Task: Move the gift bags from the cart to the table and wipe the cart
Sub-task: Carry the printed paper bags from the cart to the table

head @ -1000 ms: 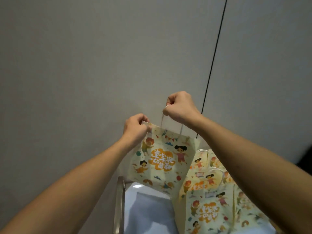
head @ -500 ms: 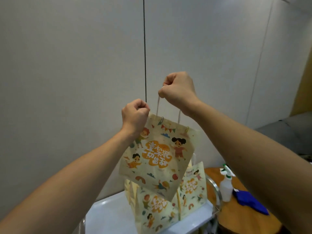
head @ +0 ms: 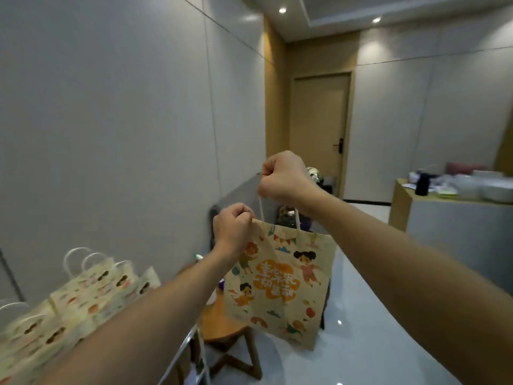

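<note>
The right hand [head: 281,177] is clenching its grip round the white handle [head: 261,208] of a gift bag [head: 280,284], while the left hand [head: 231,227] is pinching the bag's top corner. The bag is hanging in the air above a wooden stool [head: 222,326]; its contents cannot be seen. More gift bags [head: 91,284] are standing at lower left, blurred.

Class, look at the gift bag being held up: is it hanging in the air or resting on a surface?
Hanging. The right hand grips its handle, the left hand pinches its top corner, and the gift bag touches nothing below.

Centre frame: right hand [head: 283,176] grips the handle of a printed gift bag [head: 280,287]; left hand [head: 231,227] pinches its upper corner. Further bags [head: 69,298] lower left.
</note>
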`<state>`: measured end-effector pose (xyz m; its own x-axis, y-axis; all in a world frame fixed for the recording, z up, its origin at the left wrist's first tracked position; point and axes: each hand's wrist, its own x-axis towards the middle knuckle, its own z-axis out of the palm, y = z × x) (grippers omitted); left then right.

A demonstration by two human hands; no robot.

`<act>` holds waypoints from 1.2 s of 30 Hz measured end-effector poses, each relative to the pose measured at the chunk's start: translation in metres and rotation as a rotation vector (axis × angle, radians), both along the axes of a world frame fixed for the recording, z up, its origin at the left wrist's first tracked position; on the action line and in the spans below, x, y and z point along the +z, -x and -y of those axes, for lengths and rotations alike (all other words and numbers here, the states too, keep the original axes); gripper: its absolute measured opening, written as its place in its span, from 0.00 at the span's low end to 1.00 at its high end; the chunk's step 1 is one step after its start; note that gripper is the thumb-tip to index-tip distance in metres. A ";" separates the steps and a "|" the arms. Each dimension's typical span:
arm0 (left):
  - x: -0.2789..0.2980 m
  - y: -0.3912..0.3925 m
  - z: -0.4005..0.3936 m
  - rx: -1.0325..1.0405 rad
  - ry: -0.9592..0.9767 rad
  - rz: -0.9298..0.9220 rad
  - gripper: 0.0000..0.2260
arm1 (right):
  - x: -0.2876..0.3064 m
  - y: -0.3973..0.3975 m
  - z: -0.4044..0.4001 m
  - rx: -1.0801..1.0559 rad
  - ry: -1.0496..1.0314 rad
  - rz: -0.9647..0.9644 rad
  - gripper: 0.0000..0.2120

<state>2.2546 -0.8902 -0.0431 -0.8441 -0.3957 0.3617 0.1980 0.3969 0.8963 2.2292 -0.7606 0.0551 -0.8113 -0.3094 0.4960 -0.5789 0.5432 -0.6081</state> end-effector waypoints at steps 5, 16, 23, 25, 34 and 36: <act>-0.027 0.058 -0.140 -0.316 0.126 0.084 0.12 | -0.045 0.017 -0.143 -0.303 0.078 0.130 0.09; -0.118 0.116 -0.457 -1.015 0.322 0.260 0.14 | -0.141 -0.012 -0.421 -0.986 0.218 0.307 0.08; -0.187 0.099 -0.609 -1.483 0.623 0.277 0.09 | -0.203 -0.064 -0.539 -1.352 0.154 0.547 0.08; -0.201 0.085 -0.644 -1.648 0.810 0.178 0.06 | -0.215 -0.085 -0.562 -1.452 0.135 0.597 0.06; -0.244 -0.009 -0.760 -1.971 1.174 -0.246 0.07 | -0.249 -0.188 -0.639 -1.826 0.183 0.675 0.11; -0.252 -0.029 -0.782 -2.019 1.225 -0.251 0.08 | -0.257 -0.208 -0.654 -1.880 0.191 0.706 0.13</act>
<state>2.2836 -0.1081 -0.2952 0.3245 0.9280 -0.1829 0.8868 -0.2313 0.4000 2.4368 -0.1061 -0.2023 -0.0285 0.9969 -0.0734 0.8401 -0.0159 -0.5422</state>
